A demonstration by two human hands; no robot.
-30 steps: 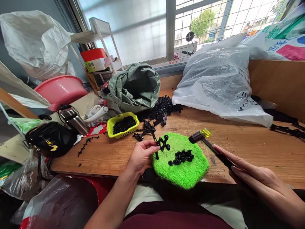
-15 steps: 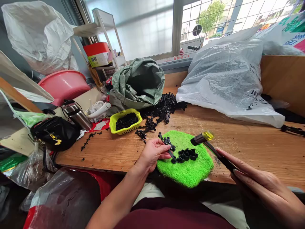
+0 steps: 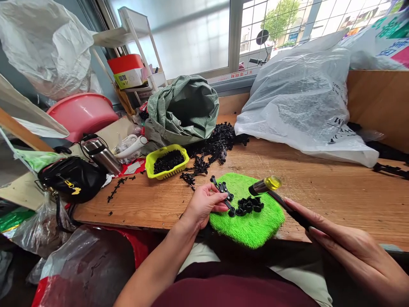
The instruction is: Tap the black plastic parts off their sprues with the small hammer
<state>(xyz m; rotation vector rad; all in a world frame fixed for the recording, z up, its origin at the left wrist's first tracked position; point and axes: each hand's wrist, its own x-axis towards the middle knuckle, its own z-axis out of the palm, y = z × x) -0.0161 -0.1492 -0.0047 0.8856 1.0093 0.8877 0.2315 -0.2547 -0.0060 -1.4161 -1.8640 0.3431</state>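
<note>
My left hand [image 3: 202,206] pinches a black plastic branched strip [image 3: 222,192] and holds it flat on the left part of a bright green fuzzy pad [image 3: 255,226]. A small heap of loose black pieces [image 3: 249,205] lies on the pad just right of the strip. My right hand [image 3: 348,251] grips the dark handle of a small hammer [image 3: 266,186] with a black and yellow head. The hammer head hovers just above the pad's far right part, close to the loose pieces.
A yellow basket [image 3: 150,162] of black parts and a spill of black strips [image 3: 213,147] lie behind the pad, before a green sack [image 3: 185,111]. A large white plastic bag [image 3: 306,102] fills the right rear. A black pouch [image 3: 68,179], steel flask [image 3: 100,155] and pink basin [image 3: 81,115] stand left.
My left hand has brought the black strip from upright at the pad's left edge down flat onto the pad. The hammer has barely shifted in my right hand.
</note>
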